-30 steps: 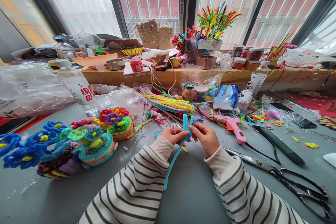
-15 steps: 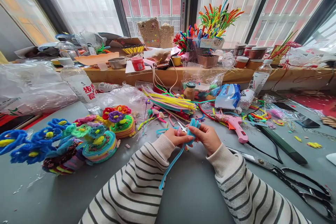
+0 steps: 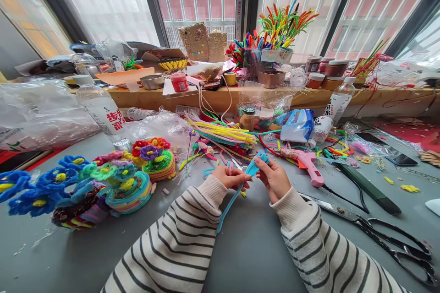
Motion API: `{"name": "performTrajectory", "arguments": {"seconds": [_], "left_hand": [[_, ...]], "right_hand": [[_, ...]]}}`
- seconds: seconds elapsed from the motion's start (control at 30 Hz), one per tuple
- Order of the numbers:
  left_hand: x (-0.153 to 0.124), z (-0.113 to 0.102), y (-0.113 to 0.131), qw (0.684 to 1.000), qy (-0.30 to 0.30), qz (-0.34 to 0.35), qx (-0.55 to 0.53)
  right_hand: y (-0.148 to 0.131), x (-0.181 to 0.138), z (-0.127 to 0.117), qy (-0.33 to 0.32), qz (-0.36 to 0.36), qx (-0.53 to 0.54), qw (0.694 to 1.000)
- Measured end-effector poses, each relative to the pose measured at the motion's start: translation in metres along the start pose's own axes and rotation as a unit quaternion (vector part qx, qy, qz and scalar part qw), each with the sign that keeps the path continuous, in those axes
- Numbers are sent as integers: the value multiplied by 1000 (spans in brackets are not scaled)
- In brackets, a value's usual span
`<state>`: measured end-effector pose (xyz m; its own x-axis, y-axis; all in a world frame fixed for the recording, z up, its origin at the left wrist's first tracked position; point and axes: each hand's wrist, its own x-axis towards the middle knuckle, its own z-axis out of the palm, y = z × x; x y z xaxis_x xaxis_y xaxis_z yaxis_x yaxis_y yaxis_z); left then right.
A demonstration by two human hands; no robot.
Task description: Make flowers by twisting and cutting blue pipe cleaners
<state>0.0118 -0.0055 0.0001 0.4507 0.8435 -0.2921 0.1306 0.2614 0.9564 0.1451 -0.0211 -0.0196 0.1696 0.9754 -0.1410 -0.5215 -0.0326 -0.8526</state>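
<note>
Blue fuzzy stems [image 3: 255, 167] sit pinched in grip of L hand [image 3: 227, 177] & R hand [image 3: 275, 178], both angled inwd.

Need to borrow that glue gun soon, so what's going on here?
A person in striped sleeves holds a light-blue pipe cleaner bundle between the left hand and right hand, one loose length hanging down. The pink glue gun lies untouched on the table to the right, with big scissors nearer the person. Blue fuzzy flowers stand at the left.
</note>
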Motion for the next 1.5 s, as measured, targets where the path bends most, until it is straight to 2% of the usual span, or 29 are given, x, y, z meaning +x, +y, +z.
{"name": "performTrajectory", "arguments": {"seconds": [0.23, 0.43, 0.53, 0.67, 0.77, 0.87, 0.93, 1.03, 1.13, 1.33, 1.5], "left_hand": [[1, -1, 1, 1000, 10, -7, -23], [1, 0, 0, 999, -31, 2, -22], [1, -1, 3, 995, -35, -19, -95], [-1, -3, 7, 975, -63, -53, -209], [-1, -6, 5, 967, -86, -37, -237], [1, -8, 2, 961, -109, -37, -251], [2, -9, 2, 959, -86, -29, -269], [1, -8, 4, 968, -21, 29, -250], [-1, -2, 7, 976, -3, 70, -207], [0, 0, 9, 964, 102, 115, -218], [1, -2, 10, 954, 105, 124, -251]], "right_hand": [[-3, -1, 2, -37, 22, 4, 999], [-4, -4, 4, -76, 55, -9, 996], [-4, -3, 4, -57, 73, 25, 995], [-8, 1, 1, -18, 83, 126, 988], [-10, 5, -1, 21, 88, 190, 978], [-11, 6, -3, 26, 79, 213, 973], [-11, 6, -3, 25, 69, 204, 976], [-10, 5, -2, 16, 54, 174, 983], [-9, 2, 0, -4, 45, 146, 988], [-5, -2, 2, -32, 78, 107, 991], [-5, -3, 3, -31, 82, 80, 993]]}}
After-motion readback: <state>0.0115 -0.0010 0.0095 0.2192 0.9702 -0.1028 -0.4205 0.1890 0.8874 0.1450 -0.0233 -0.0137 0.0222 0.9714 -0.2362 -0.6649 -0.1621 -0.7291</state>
